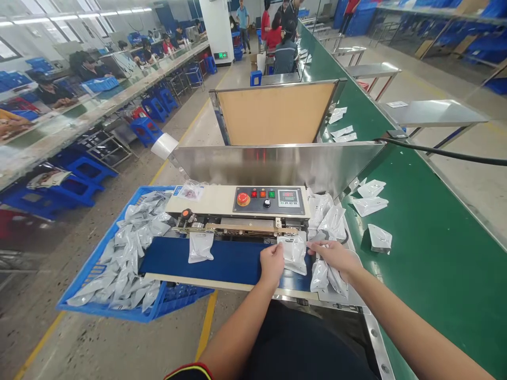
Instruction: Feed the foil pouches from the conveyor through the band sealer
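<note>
A white pouch (293,255) stands with its top edge at the right end of a band sealer (206,203). My left hand (272,265) is closed in a pinch on the pouch's left edge. On the other side, my right hand (336,257) has its fingertips pinched at the pouch's right edge, above more pouches (320,275) lying under it. Another white pouch (200,247) hangs from the sealer farther left, over the blue conveyor belt (233,261).
A blue crate (85,277) full of white pouches stands left of the sealer. More pouches (370,206) lie on the green conveyor (420,253) at right. A steel panel (273,164) rises behind the sealer. A black cable (443,153) crosses at right. People sit farther back.
</note>
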Demonstrator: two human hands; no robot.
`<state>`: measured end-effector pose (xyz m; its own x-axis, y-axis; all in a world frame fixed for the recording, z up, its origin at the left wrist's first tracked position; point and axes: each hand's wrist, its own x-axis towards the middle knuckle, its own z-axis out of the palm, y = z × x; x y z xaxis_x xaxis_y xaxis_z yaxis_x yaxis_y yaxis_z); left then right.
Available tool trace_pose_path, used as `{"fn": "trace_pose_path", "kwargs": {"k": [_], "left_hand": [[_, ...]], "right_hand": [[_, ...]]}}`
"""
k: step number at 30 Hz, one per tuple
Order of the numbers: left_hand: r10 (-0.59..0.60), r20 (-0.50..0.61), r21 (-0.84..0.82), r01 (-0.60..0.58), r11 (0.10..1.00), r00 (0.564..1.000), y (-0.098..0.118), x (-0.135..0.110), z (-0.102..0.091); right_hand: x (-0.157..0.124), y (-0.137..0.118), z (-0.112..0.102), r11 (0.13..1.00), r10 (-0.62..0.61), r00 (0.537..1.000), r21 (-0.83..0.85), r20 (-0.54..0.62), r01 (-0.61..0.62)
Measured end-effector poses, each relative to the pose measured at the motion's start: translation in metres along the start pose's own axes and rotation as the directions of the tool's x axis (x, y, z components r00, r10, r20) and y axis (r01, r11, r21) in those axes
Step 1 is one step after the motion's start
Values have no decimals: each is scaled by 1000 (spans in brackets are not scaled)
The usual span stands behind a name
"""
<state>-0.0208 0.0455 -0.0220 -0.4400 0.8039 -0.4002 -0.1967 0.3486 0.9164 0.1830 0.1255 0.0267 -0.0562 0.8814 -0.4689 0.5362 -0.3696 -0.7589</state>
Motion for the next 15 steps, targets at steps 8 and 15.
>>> {"fn": "trace_pose_path", "kwargs": {"k": [8,15], "left_hand": [[327,177,120,-350,929,928,21,-48,-29],[192,325,-120,-161,980,926,20,-38,14]], "right_hand": [[-41,-17,14,979,-20,994,200,-109,42],[-47,-15,2,872,51,999,488,-15,-37]]}}
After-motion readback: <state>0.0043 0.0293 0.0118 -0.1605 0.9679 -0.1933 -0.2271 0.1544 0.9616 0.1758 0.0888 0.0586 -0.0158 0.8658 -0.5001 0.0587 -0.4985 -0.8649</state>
